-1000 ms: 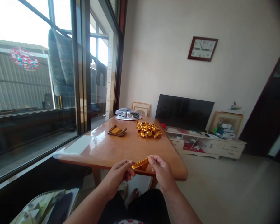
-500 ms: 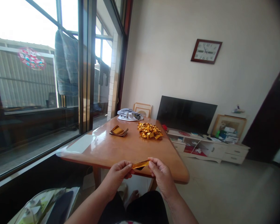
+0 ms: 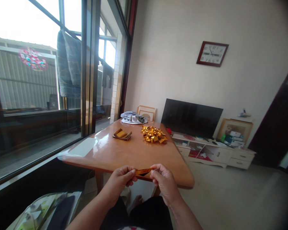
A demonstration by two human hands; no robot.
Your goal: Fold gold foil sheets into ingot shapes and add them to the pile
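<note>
A narrow folded strip of gold foil paper (image 3: 143, 172) is stretched between my two hands, just over the table's near edge. My left hand (image 3: 124, 177) pinches its left end between thumb and fingers. At the other end, my right hand (image 3: 163, 179) is closed on the foil in the same way. Farther up the table lies a heap of folded gold foil pieces (image 3: 154, 134). Left of the heap sits a small stack of gold and brown paper sheets (image 3: 122, 134).
The wooden table (image 3: 132, 155) carries folded cloth (image 3: 133, 117) at its far end and a white sheet (image 3: 83, 147) at left. A window stands on the left. A television (image 3: 192, 117) rests on a low white cabinet (image 3: 219, 155) beyond the table.
My right hand has shifted slightly left and down along the foil strip. The strip has tilted and shows less of its bright face. My left hand is nearly still.
</note>
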